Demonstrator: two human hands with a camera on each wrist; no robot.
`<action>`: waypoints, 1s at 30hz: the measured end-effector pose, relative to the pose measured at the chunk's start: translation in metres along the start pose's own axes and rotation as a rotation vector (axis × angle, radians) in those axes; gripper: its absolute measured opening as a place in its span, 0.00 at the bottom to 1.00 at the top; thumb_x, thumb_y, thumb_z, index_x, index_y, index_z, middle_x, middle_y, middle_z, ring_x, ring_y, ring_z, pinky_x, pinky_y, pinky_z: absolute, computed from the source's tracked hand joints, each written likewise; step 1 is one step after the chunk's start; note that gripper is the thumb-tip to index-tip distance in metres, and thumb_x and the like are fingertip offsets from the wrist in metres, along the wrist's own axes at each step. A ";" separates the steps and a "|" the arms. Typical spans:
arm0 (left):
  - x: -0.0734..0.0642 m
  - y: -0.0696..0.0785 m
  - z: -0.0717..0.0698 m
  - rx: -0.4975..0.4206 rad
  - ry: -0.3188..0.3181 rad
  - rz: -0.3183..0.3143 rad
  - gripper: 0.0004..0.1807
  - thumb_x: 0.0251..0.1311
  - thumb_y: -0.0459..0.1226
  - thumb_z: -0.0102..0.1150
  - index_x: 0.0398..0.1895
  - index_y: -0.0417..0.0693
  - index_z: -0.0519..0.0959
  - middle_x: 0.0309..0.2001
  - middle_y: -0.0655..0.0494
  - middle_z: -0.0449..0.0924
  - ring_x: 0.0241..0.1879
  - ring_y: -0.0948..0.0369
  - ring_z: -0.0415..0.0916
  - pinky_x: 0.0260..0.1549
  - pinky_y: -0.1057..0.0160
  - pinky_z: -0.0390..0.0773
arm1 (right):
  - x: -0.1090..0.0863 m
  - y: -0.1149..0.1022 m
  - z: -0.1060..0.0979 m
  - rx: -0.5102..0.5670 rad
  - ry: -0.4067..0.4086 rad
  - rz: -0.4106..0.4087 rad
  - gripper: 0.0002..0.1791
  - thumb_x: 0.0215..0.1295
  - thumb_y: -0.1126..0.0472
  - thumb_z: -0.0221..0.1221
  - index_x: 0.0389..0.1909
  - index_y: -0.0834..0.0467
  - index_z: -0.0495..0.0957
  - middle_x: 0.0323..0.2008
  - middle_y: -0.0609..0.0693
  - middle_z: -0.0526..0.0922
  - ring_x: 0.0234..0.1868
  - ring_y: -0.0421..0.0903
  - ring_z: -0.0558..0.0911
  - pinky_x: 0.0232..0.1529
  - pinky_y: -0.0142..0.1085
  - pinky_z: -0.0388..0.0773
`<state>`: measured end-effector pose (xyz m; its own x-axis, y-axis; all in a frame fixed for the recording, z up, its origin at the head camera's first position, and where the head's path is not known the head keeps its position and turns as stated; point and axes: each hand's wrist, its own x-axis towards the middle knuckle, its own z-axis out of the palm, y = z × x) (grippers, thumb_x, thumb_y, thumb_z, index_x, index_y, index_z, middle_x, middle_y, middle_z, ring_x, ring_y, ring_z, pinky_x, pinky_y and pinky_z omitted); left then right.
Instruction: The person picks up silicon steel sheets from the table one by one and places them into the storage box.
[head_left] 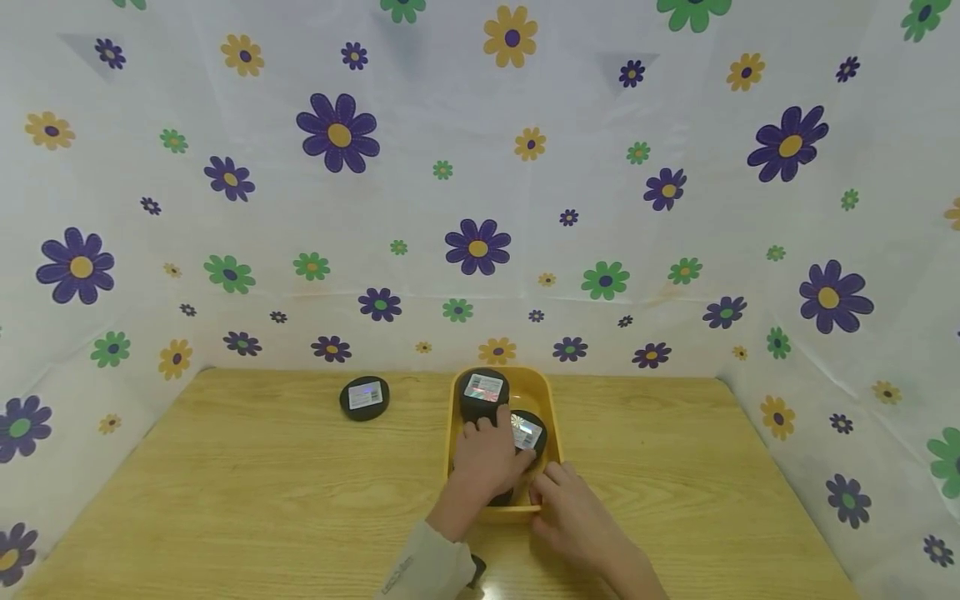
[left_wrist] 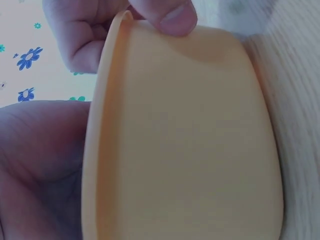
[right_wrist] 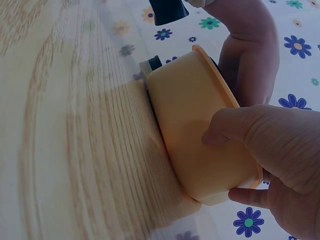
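A yellow plastic tray stands on the table with black round containers inside, each labelled in white. One container sits at the far left of the tray. Another container lies right of centre, with my left hand around its left side, forefinger and thumb at its edge. Part of a further black item shows under the left wrist. My right hand grips the tray's near right corner; in the right wrist view its thumb presses the outer wall. The tray wall hides much of the left hand's grasp in the left wrist view.
A separate black round container lies on the wooden table, left of the tray near the back edge. A white flowered cloth hangs behind the table and along both sides.
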<state>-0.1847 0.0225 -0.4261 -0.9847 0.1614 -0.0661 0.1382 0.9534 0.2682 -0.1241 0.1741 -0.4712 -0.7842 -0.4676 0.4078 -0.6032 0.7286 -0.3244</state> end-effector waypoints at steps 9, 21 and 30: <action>-0.001 -0.018 -0.012 -0.055 0.070 0.046 0.41 0.65 0.58 0.57 0.70 0.41 0.61 0.53 0.34 0.76 0.52 0.39 0.74 0.49 0.43 0.76 | -0.001 0.002 0.003 0.008 0.044 -0.027 0.17 0.40 0.67 0.69 0.27 0.51 0.71 0.30 0.37 0.64 0.34 0.37 0.63 0.35 0.29 0.67; 0.018 -0.069 -0.031 -0.258 0.239 -0.017 0.34 0.70 0.54 0.50 0.69 0.40 0.63 0.55 0.36 0.77 0.48 0.42 0.78 0.46 0.45 0.79 | 0.001 -0.003 0.002 0.002 0.021 0.010 0.18 0.40 0.67 0.69 0.27 0.50 0.70 0.30 0.37 0.65 0.35 0.38 0.64 0.38 0.31 0.68; 0.035 -0.117 -0.034 -0.248 0.240 -0.095 0.32 0.68 0.46 0.53 0.68 0.38 0.62 0.58 0.31 0.72 0.53 0.35 0.73 0.48 0.38 0.75 | 0.000 -0.006 0.000 0.009 -0.016 0.052 0.17 0.42 0.67 0.69 0.27 0.50 0.70 0.31 0.37 0.64 0.36 0.38 0.64 0.39 0.32 0.67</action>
<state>-0.2388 -0.0925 -0.4268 -0.9929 -0.0175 0.1179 0.0440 0.8655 0.4989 -0.1210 0.1698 -0.4691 -0.8165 -0.4372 0.3770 -0.5630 0.7477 -0.3521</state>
